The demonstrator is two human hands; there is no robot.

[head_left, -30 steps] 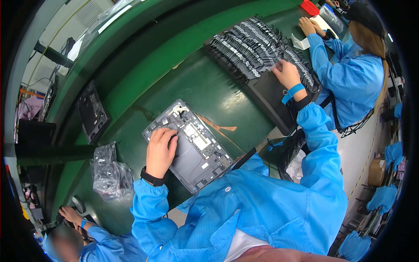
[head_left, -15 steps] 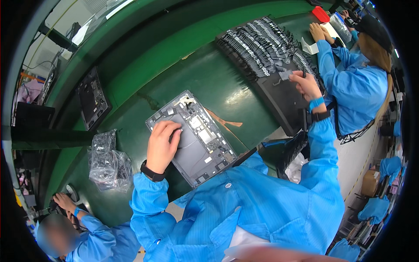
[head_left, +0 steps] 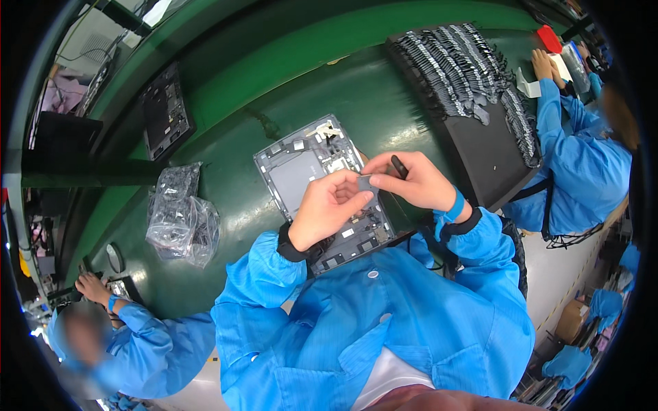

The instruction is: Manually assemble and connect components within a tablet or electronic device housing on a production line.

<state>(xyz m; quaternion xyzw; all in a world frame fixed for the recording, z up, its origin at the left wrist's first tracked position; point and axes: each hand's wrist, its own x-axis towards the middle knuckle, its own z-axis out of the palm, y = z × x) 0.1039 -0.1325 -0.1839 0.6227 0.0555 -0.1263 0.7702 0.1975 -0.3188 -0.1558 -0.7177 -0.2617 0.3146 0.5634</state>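
Note:
An opened grey tablet-like device [head_left: 295,175] lies tilted on the bench in front of me, its circuit boards and connectors exposed. Over its right half my left hand [head_left: 327,209] and my right hand [head_left: 417,183] meet, both pinching a small grey flat piece [head_left: 366,183]. A dark pen-like tool [head_left: 399,166] also sits among the fingers of my right hand; its far end is hidden. To the right, a black board [head_left: 483,161] carries rows of small dark strips [head_left: 449,68] with silvery sections.
Left of the device lie clear plastic bags [head_left: 179,216] with dark contents. Another opened casing [head_left: 166,113] rests farther back on the green bench [head_left: 240,212]. Co-workers in blue sit at both sides; a red tray [head_left: 549,39] and a white bent piece [head_left: 528,84] are far right.
My right hand has come from the board of strips to above the device, bringing the grey piece. My left hand has moved right from the casing and now grips that piece too. The view has shifted.

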